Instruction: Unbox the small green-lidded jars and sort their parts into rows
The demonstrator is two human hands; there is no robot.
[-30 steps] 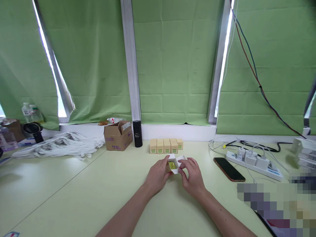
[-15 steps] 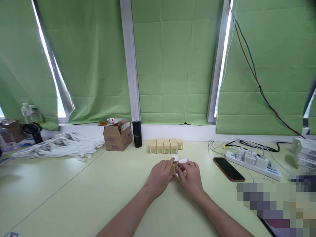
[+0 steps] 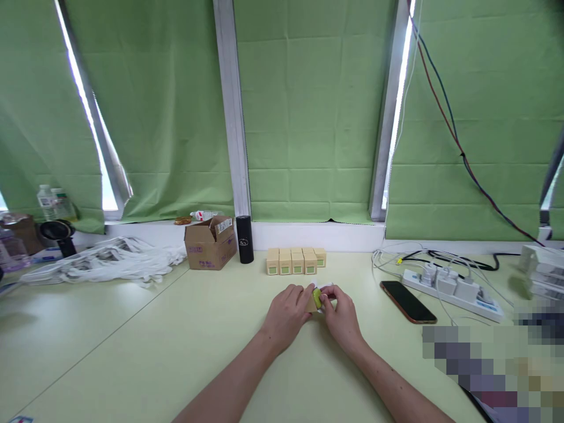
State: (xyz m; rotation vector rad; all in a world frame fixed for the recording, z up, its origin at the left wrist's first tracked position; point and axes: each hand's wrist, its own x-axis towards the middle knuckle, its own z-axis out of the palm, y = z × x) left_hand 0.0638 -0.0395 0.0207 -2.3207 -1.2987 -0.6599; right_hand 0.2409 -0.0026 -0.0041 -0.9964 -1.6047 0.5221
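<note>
My left hand [image 3: 288, 311] is closed around a small tan cardboard box [image 3: 311, 304] held on its side, its open end facing right with white inner flaps showing. A yellow-green rounded object [image 3: 317, 298] sticks out of that open end. The fingers of my right hand [image 3: 340, 311] pinch the object's right end, where something whitish shows. Beyond my hands stands a row of several small tan boxes [image 3: 291, 261] with green-edged labels on their fronts.
A brown carton [image 3: 210, 244] and a black cylinder [image 3: 245, 239] stand at the back, left of the row. White straps [image 3: 114, 258] are heaped at far left. To the right lie a phone [image 3: 408, 302], a loaded power strip [image 3: 453, 294] and tangled cables.
The yellow-green object now shows much more outside the box's open end. My right hand has shifted slightly to the right with it; my left hand stays nearly still.
</note>
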